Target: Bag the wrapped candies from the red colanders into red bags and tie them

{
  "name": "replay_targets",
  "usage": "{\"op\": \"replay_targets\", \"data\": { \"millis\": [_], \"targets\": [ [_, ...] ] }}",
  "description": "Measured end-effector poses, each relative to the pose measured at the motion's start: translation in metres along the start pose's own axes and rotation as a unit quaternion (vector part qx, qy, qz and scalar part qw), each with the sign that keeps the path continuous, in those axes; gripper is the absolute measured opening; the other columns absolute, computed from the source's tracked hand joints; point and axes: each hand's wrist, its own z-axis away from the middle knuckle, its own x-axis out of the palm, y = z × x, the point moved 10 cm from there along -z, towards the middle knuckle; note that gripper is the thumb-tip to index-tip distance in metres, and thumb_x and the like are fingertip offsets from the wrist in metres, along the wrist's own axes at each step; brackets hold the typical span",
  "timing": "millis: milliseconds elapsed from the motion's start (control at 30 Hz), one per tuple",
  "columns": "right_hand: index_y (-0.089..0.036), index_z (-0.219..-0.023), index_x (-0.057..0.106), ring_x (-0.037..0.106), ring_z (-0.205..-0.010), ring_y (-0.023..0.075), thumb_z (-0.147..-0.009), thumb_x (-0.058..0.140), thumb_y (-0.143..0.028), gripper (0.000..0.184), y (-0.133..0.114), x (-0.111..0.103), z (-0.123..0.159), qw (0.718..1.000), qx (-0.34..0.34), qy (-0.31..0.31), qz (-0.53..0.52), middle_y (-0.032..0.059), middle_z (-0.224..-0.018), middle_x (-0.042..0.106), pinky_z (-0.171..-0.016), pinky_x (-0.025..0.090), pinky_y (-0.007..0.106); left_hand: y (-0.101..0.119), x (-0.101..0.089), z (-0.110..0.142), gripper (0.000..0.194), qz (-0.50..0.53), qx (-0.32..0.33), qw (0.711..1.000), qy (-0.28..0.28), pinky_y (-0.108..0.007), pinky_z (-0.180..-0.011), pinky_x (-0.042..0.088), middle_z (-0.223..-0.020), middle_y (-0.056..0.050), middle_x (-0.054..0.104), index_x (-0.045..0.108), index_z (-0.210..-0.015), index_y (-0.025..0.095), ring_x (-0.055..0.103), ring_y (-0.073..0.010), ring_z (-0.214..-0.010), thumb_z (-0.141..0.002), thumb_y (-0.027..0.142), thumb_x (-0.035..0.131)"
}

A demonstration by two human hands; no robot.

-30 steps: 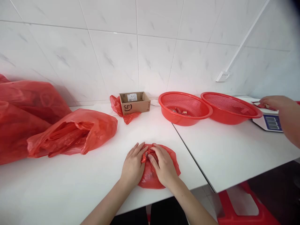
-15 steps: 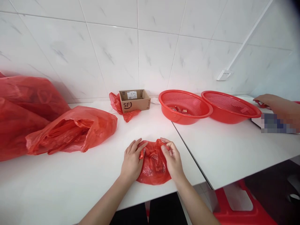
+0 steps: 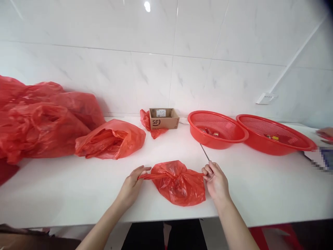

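Note:
A small filled red plastic bag (image 3: 179, 185) lies on the white table (image 3: 65, 194) near its front edge. My left hand (image 3: 132, 185) pinches the bag's left handle, stretched out to the left. My right hand (image 3: 215, 180) pinches the right handle at the bag's other side. Both handles are pulled taut, away from each other.
Large red plastic bags (image 3: 39, 118) pile at the left, with a smaller open one (image 3: 111, 139) beside them. A small cardboard box (image 3: 164, 118) stands by the wall. Two red mesh baskets (image 3: 217, 129) (image 3: 275, 133) hold a few small items. Another person's hand (image 3: 325, 133) shows at the far right.
My hands have moved apart from the top of the bag, each drawing a handle sideways. The view has shifted to the left.

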Motion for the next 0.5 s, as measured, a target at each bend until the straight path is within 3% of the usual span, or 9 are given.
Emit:
{"op": "replay_targets", "data": {
  "millis": [67,133,167,267,333,400,467,500],
  "targets": [
    [-0.020,-0.063,0.034,0.044,-0.057,0.0090,-0.068,0.081,-0.038,0.050,-0.002,0.002,0.001,1.000,0.003,-0.008,0.027,-0.0070,-0.059,0.036,-0.045,0.033,0.017,0.001,0.000,0.011,0.042,0.028,-0.036,0.999,-0.017,-0.045,-0.110,0.037,-0.131,-0.006,0.062,0.064,-0.119,0.023,0.051,-0.0259,-0.128,-0.093,0.040,0.035],
    [-0.019,-0.064,0.038,0.047,-0.062,0.0101,-0.069,0.080,-0.039,0.047,-0.011,0.008,0.010,0.997,-0.023,-0.023,0.073,-0.0053,-0.062,0.043,-0.051,0.039,0.019,0.017,0.002,0.025,0.040,0.048,-0.032,0.997,-0.057,-0.042,-0.108,0.040,-0.134,-0.006,0.060,0.060,-0.125,0.024,0.054,-0.0244,-0.125,-0.091,0.036,0.041],
    [-0.019,-0.065,0.040,0.048,-0.063,0.0106,-0.071,0.079,-0.040,0.044,-0.017,0.013,0.017,0.994,-0.042,-0.031,0.101,-0.0044,-0.064,0.046,-0.053,0.040,0.019,0.031,0.004,0.032,0.045,0.050,-0.012,0.996,-0.079,-0.041,-0.108,0.039,-0.139,-0.005,0.055,0.054,-0.132,0.026,0.052,-0.0238,-0.127,-0.089,0.034,0.047],
    [-0.020,-0.067,0.046,0.049,-0.063,0.0122,-0.078,0.072,-0.045,0.038,-0.031,0.041,0.049,0.971,-0.106,-0.067,0.203,-0.0020,-0.065,0.051,-0.054,0.041,0.022,0.077,0.019,0.049,0.086,-0.012,0.101,0.988,-0.119,-0.043,-0.114,0.032,-0.157,-0.005,0.031,0.027,-0.150,0.034,0.033,-0.0272,-0.141,-0.075,0.033,0.069],
    [-0.020,-0.069,0.049,0.051,-0.063,0.0137,-0.080,0.070,-0.047,0.035,-0.034,0.068,0.074,0.947,-0.141,-0.111,0.266,-0.0002,-0.065,0.054,-0.056,0.043,0.024,0.098,0.040,0.051,0.097,-0.103,0.178,0.971,-0.120,-0.052,-0.113,0.029,-0.159,-0.004,0.025,0.027,-0.150,0.038,0.025,-0.0337,-0.143,-0.067,0.036,0.077],
    [-0.021,-0.071,0.050,0.053,-0.063,0.0155,-0.080,0.069,-0.048,0.034,-0.035,0.092,0.095,0.928,-0.167,-0.153,0.296,0.0012,-0.065,0.057,-0.059,0.046,0.027,0.108,0.064,0.042,0.082,-0.183,0.233,0.948,-0.113,-0.054,-0.106,0.037,-0.152,-0.009,0.038,0.042,-0.143,0.034,0.038,-0.0371,-0.134,-0.069,0.044,0.076],
    [-0.022,-0.073,0.050,0.054,-0.063,0.0164,-0.079,0.069,-0.046,0.031,-0.039,0.095,0.102,0.925,-0.185,-0.157,0.293,0.0017,-0.066,0.057,-0.060,0.047,0.030,0.113,0.086,0.031,0.043,-0.249,0.273,0.920,-0.131,-0.044,-0.095,0.046,-0.131,-0.009,0.058,0.060,-0.127,0.028,0.057,-0.0291,-0.113,-0.085,0.036,0.059],
    [-0.022,-0.075,0.050,0.054,-0.063,0.0169,-0.080,0.068,-0.045,0.029,-0.044,0.088,0.098,0.927,-0.196,-0.143,0.287,0.0019,-0.067,0.058,-0.059,0.047,0.031,0.115,0.092,0.026,0.036,-0.277,0.287,0.905,-0.147,-0.040,-0.088,0.049,-0.121,-0.008,0.064,0.063,-0.123,0.027,0.061,-0.0260,-0.104,-0.088,0.033,0.053]
  ]
}}
